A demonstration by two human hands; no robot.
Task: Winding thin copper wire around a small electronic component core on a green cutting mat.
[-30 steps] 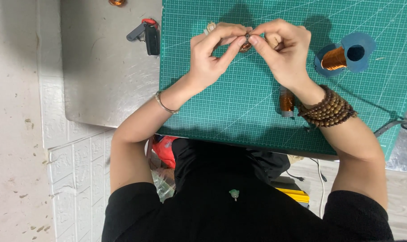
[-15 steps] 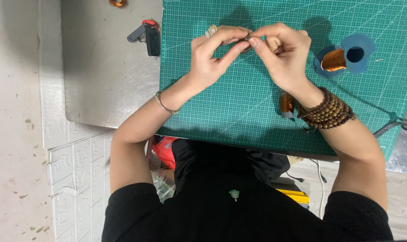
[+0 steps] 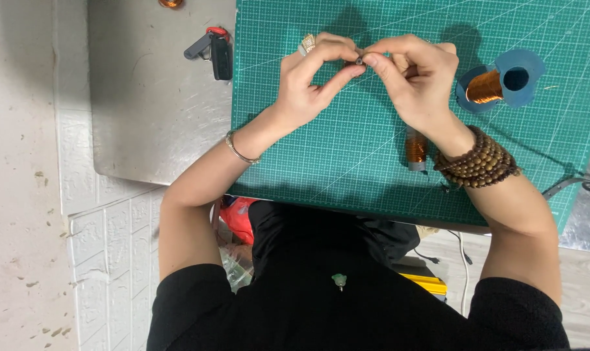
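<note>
Both hands meet over the green cutting mat (image 3: 347, 156). My left hand (image 3: 311, 81), with a ring on one finger, and my right hand (image 3: 415, 75) pinch a small dark cylindrical part (image 3: 360, 59) between thumbs and forefingers. A small spool of copper wire (image 3: 416, 148) lies on the mat just under my right wrist, beside my brown bead bracelets (image 3: 478, 162). A larger copper wire spool with blue flanges (image 3: 500, 83) lies on the mat to the right of my right hand. What the fingers wind or hold beyond the small part is hidden.
The mat lies on a grey metal table (image 3: 152, 110). A black and red tool (image 3: 212, 47) lies on the metal just left of the mat. Another copper item (image 3: 170, 3) sits at the top edge. A cable (image 3: 584, 185) runs off at the right.
Both hands stay together at the same spot on the mat; only the fingers have shifted slightly around the small part.
</note>
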